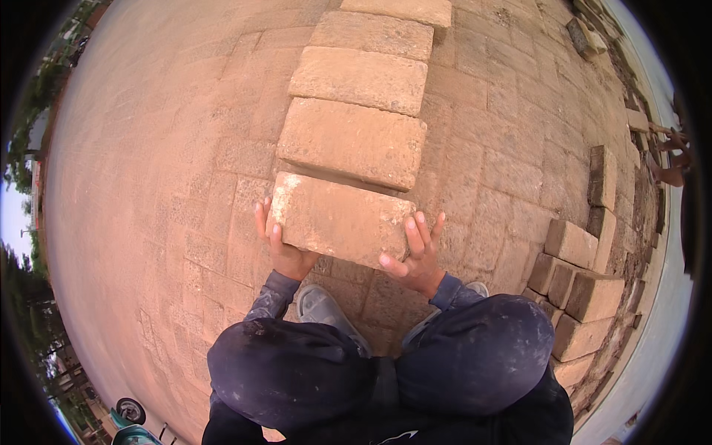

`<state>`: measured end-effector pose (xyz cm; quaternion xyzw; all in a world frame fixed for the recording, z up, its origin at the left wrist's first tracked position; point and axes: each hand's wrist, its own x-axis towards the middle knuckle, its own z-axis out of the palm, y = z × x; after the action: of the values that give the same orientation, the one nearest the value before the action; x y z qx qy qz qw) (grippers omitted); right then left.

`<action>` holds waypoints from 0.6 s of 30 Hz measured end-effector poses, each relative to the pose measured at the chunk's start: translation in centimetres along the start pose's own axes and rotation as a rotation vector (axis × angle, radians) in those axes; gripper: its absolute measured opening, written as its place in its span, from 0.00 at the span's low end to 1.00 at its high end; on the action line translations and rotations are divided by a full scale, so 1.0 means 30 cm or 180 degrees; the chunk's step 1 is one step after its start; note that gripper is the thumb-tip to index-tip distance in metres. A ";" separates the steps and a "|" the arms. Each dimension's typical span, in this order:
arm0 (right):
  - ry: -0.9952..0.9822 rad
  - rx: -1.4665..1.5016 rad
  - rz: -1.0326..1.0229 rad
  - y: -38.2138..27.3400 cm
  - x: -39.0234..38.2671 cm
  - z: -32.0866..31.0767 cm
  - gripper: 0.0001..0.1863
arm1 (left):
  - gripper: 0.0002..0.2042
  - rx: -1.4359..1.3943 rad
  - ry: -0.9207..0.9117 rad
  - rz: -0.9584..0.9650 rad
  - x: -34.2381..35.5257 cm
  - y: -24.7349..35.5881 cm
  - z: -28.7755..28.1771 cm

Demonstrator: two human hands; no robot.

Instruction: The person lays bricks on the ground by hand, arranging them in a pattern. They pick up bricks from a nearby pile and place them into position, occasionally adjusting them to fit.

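Observation:
Between my two hands is a sandy-brown paving block (341, 219) with pale, worn patches at its left end. My left hand (285, 248) grips its left end, fingers along the side. At the opposite end my right hand (417, 256) presses with the fingers on the end face and the thumb near the front edge. A narrow dark gap parts this block from the nearest block (354, 141) of a row. Beyond it lie more blocks, among them one block (360, 78) and a further block (373, 33), side by side and running away from me.
Worn paving (185, 170) spreads around the row. Stacked blocks (593, 297) stand at my right along a kerb, with an upright block (603, 176) beyond them. My shoes (326, 311) are close below the held block. Part of another person (671, 159) shows at the far right.

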<state>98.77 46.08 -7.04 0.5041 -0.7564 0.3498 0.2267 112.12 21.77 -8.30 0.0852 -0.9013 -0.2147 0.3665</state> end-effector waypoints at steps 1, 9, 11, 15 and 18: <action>-0.0018 0.0120 -0.0031 0.007 0.007 -0.005 0.33 | 0.61 -0.0006 -0.0008 -0.0084 -0.008 0.001 -0.005; -0.0422 0.0773 0.0048 0.007 0.086 -0.083 0.39 | 0.56 -0.0518 -0.0397 -0.0066 0.166 0.025 -0.041; -0.0293 0.0412 -0.0159 0.058 0.092 -0.069 0.39 | 0.54 -0.0476 -0.0340 0.0077 0.211 0.041 0.008; -0.0457 0.0614 -0.0365 0.124 0.151 -0.041 0.41 | 0.51 -0.0512 0.0106 -0.0028 0.138 0.031 0.052; -0.0823 0.0966 -0.0181 0.129 0.159 -0.100 0.39 | 0.47 -0.0905 0.0060 -0.0307 0.051 0.000 0.047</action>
<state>93.33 46.42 -2.91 0.5943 -0.7033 0.3856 0.0589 110.04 21.75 -8.26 0.0776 -0.8531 -0.3567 0.3727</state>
